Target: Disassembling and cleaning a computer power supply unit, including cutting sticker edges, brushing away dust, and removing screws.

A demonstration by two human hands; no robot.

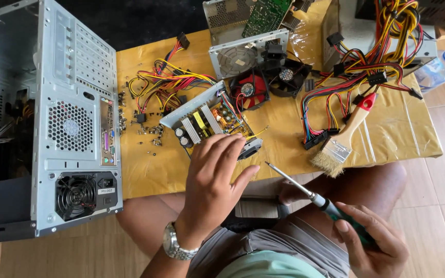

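On the yellow-covered table (284, 149), label by label:

Left hand: the left hand (213, 180), a metal watch (176, 246) on its wrist, lies palm-down with fingers spread over the near corner of the open power supply (209, 123), steadying it rather than gripping it.

Right hand: the right hand (369, 239) is closed around the green handle of a screwdriver (305, 191), whose tip hangs just off the table edge, near the supply but apart from it.

Doing it well: the unit should stay pinned flat, with the tip set square in a screw head before any turning; which screw is meant is probably hidden under the left hand.

The unit: a lidless grey metal box showing coils, capacitors and finned heat sinks, with red and yellow wires (166, 82) trailing behind.

Nearby: a computer case (73, 123) to the left, loose screws (150, 134), two fans (266, 82), a paintbrush (343, 139).
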